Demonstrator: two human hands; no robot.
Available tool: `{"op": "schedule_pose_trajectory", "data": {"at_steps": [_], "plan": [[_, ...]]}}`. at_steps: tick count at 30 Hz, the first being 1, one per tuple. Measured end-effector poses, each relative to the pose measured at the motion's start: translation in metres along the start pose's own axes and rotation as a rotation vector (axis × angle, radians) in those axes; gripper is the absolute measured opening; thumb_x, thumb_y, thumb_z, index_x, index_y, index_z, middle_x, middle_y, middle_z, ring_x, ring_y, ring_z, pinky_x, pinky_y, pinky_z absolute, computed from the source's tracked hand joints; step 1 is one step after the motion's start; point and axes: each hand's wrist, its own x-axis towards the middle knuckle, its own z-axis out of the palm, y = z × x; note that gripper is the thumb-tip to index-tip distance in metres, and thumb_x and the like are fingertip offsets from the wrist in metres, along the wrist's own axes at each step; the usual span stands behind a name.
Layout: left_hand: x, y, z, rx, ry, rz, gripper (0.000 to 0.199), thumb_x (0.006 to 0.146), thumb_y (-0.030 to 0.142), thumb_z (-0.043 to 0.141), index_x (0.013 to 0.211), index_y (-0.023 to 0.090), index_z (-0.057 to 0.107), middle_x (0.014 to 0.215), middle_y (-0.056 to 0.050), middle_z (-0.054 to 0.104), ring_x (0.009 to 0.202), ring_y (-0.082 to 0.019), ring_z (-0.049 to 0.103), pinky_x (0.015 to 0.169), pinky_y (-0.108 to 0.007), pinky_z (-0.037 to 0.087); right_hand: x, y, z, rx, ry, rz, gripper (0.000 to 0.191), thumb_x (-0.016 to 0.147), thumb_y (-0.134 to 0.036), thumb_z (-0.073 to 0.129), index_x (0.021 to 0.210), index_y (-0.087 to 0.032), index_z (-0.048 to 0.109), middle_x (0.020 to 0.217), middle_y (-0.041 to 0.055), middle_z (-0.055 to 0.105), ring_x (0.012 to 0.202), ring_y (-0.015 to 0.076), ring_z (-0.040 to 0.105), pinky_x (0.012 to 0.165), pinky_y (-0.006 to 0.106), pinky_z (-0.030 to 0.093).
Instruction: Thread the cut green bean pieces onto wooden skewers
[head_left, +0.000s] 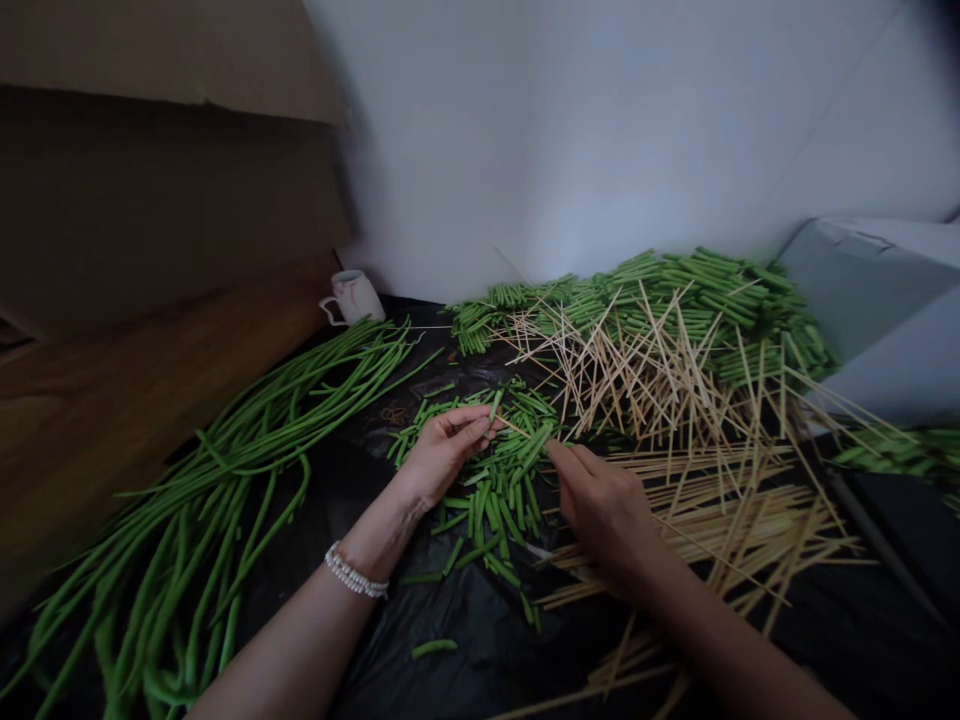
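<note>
My left hand [455, 445] pinches a short green bean piece [496, 404] between thumb and fingers. A thin wooden skewer [514, 427] runs from that piece toward my right hand [600, 495]. The fingers of my right hand are closed round the skewer's other end, beside green pieces at their tips; whether those are threaded on it is hard to tell. Below both hands lies a loose heap of cut bean pieces [491, 505] on black plastic sheeting [405, 670].
Long uncut beans [255, 430] spread at the left. A white mug [357, 298] stands behind them, beside a wooden surface [150, 370]. Loose skewers [735, 520] cover the right side. Stacked skewered beans [697, 300] lie along the wall, near a pale box [877, 310].
</note>
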Motion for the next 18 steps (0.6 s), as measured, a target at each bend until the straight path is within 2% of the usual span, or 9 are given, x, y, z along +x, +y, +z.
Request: {"op": "schedule_pose_trajectory", "data": {"at_steps": [4, 9, 18], "plan": [[-0.0001, 0.0008, 0.0010, -0.024, 0.023, 0.012, 0.027, 0.066, 0.030, 0.082, 0.088, 0.015, 0.076, 0.083, -0.005, 0.074, 0.074, -0.010, 0.063, 0.073, -0.023, 0.048, -0.0008, -0.0006, 0.0009, -0.005, -0.002, 0.001, 0.033, 0.085, -0.006, 0.044, 0.109, -0.015, 0.064, 0.077, 0.0013, 0.067, 0.059, 0.0126, 0.056, 0.055, 0.027, 0.036], [0.0006, 0.0022, 0.0006, -0.093, 0.098, -0.005, 0.027, 0.056, 0.024, 0.088, 0.079, 0.016, 0.076, 0.077, -0.003, 0.073, 0.074, -0.011, 0.064, 0.072, -0.022, 0.048, -0.0017, -0.0004, 0.0000, -0.006, 0.006, -0.008, 0.034, 0.085, -0.007, 0.044, 0.111, -0.015, 0.063, 0.076, 0.0006, 0.066, 0.060, 0.0123, 0.055, 0.055, 0.027, 0.036], [0.0011, 0.0023, 0.0003, -0.123, 0.091, -0.031, 0.028, 0.056, 0.020, 0.087, 0.082, 0.015, 0.077, 0.076, -0.002, 0.073, 0.070, -0.008, 0.063, 0.070, -0.020, 0.049, -0.0013, -0.0012, -0.0004, -0.005, -0.002, -0.012, 0.034, 0.086, -0.007, 0.043, 0.111, -0.014, 0.064, 0.077, 0.0017, 0.067, 0.058, 0.0124, 0.056, 0.054, 0.027, 0.036]]}}
